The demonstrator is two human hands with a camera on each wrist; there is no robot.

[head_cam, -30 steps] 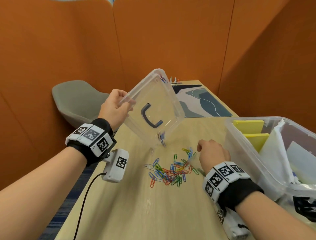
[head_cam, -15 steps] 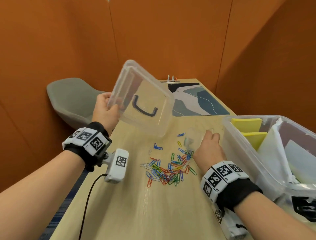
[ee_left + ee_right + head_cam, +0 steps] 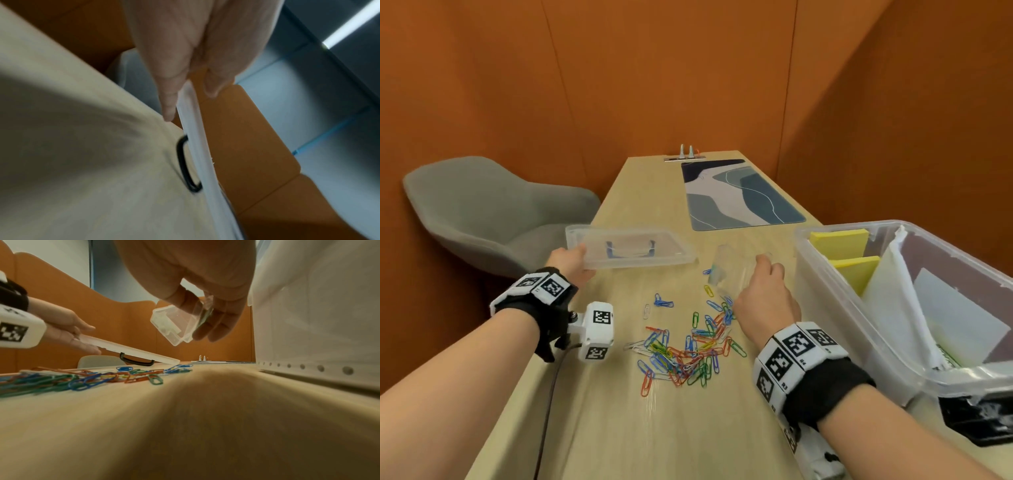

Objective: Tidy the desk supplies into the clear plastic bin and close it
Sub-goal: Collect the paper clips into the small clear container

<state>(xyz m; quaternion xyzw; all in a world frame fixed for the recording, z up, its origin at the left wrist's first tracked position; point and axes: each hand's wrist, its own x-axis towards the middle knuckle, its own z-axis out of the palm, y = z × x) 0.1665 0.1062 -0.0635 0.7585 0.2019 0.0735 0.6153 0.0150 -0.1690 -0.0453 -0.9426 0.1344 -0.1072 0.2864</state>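
Note:
My left hand grips the near-left edge of the clear bin lid, which has a dark handle and lies almost flat, its far end touching the desk. The left wrist view shows the lid's edge pinched between thumb and fingers. My right hand holds a small clear plastic case just above the desk; in the right wrist view the small case sits between thumb and fingers. Coloured paper clips lie scattered between my hands. The clear plastic bin stands open at the right.
Inside the bin are yellow note pads and white papers. A blue patterned mat lies at the far end of the desk, and a grey chair stands left of the desk edge. A cable hangs from my left wrist.
My left hand has lowered the lid from a raised tilt to nearly flat on the desk. My right hand has moved forward and lifted the small clear case.

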